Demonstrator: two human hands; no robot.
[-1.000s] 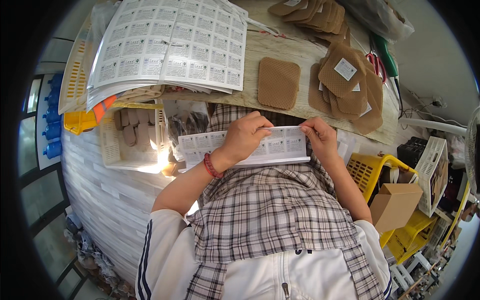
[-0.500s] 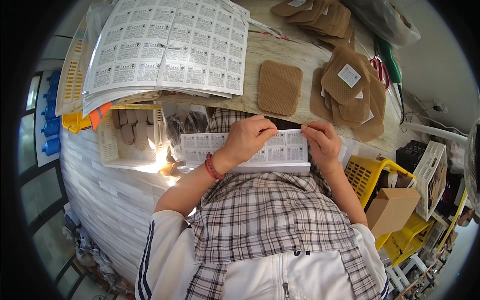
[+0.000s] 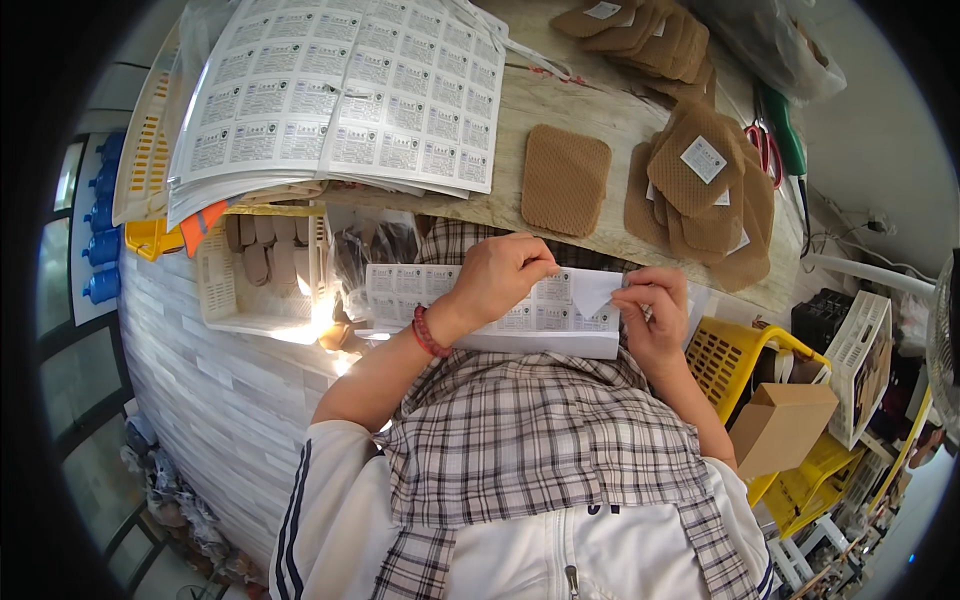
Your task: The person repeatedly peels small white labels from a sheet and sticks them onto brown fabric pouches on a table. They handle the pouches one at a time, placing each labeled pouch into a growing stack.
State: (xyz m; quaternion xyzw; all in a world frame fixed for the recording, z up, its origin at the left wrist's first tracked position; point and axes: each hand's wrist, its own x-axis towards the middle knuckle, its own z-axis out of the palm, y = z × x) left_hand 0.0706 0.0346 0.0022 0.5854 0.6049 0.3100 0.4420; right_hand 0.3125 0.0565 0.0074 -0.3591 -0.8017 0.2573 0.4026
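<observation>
A white sheet of printed labels (image 3: pixel 420 290) lies across my lap, below the table's edge. My left hand (image 3: pixel 503 280), a red beaded bracelet on its wrist, pinches the sheet's upper edge right of the middle. At the sheet's right end, the fingers of my right hand (image 3: pixel 655 312) pinch a label (image 3: pixel 593 293) that is turned over, its plain white back showing as a flap. Ahead on the table lies a squared stack of brown textured pads (image 3: pixel 566 178). To its right is a looser pile of brown pads (image 3: pixel 690 215), several bearing white labels.
A thick stack of label sheets (image 3: pixel 330 100) covers the table's left part. More brown pads (image 3: pixel 650 40) sit at the back, near red-handled scissors (image 3: pixel 765 155) and a green-handled tool (image 3: pixel 780 125). Left below is a cream crate (image 3: pixel 265 315); at right, a yellow basket (image 3: pixel 720 365) and cardboard box (image 3: pixel 785 425).
My right hand has moved down and slightly right, folding a label back from the sheet's upper right corner so its white underside shows. My left hand has barely moved.
</observation>
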